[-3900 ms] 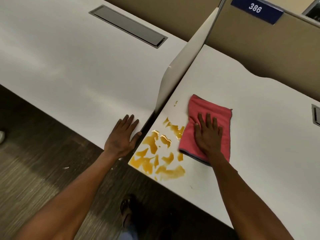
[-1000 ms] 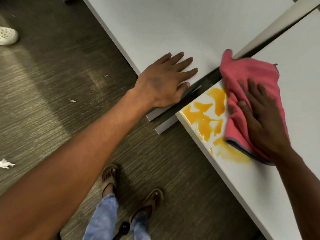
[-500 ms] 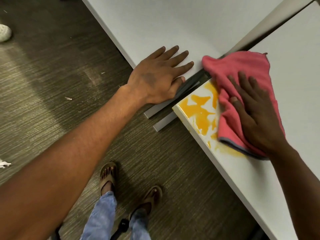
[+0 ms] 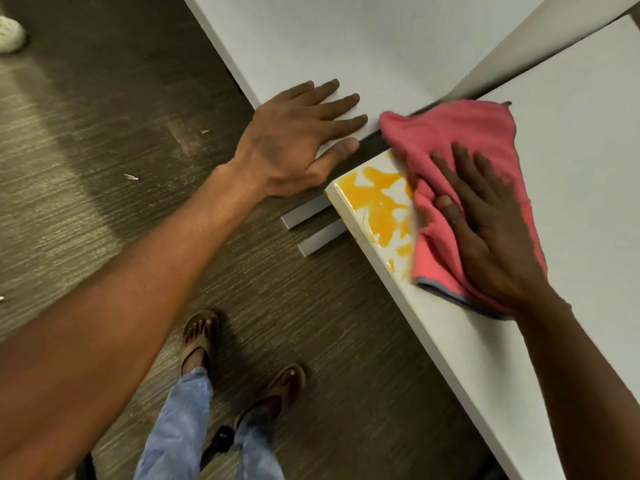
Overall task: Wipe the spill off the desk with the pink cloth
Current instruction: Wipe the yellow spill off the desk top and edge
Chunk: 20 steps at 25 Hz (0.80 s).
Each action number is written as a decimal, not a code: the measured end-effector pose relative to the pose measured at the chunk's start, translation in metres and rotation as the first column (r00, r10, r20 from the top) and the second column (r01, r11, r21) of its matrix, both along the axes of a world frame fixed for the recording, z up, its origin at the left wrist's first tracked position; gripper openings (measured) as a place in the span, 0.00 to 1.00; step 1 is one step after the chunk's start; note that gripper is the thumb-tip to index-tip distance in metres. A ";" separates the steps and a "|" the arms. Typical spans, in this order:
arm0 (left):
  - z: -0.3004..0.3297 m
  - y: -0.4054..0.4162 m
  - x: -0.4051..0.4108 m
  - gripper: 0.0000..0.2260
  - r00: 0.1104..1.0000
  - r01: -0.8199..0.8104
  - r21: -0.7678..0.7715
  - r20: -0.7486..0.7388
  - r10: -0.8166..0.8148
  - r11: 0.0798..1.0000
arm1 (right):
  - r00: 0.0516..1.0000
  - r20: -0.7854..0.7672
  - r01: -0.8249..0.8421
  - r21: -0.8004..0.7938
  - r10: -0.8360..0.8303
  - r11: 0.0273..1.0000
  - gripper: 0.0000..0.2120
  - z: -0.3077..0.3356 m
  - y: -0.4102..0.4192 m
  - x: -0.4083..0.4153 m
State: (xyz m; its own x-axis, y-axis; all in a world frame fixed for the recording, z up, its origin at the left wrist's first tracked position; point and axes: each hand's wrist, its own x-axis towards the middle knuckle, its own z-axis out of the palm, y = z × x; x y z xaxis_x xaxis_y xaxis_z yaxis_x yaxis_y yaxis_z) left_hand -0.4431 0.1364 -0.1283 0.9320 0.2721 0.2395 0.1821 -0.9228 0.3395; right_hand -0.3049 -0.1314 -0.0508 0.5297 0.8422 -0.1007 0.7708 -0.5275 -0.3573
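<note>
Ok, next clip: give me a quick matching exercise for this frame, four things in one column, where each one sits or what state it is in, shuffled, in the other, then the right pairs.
Things:
1. left hand
2. right hand
3. pink cloth
4. orange spill

Place or state:
A. lying wet at the near corner of the right desk
B. flat, fingers spread, on the edge of the left desk
C. pressing down on top of the cloth
D. spread on the right desk, bordering the spill

Pairs: 1-B, 2-C, 3-D, 4-A
</note>
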 end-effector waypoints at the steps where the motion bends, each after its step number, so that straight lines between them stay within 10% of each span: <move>1: -0.002 -0.002 -0.003 0.26 1.000 -0.007 0.002 0.022 0.007 1.000 | 1.000 0.016 -0.020 -0.018 0.020 1.000 0.27 0.000 -0.012 -0.004; 14: -0.011 -0.007 0.001 0.24 0.985 -0.062 -0.064 0.159 0.071 0.996 | 0.966 0.071 0.250 0.002 -0.250 0.968 0.24 -0.008 0.019 -0.011; 20: -0.002 -0.006 -0.002 0.27 0.991 -0.062 -0.073 0.115 0.070 0.995 | 0.999 0.048 -0.001 0.028 0.000 1.000 0.24 -0.008 -0.005 -0.043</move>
State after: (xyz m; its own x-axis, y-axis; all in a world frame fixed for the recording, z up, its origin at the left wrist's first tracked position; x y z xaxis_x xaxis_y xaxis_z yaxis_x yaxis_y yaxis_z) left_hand -0.4447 0.1306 -0.1305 0.8782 0.3515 0.3244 0.1968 -0.8836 0.4248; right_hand -0.3482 -0.1360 -0.0592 0.5327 0.8447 -0.0513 0.7879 -0.5172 -0.3342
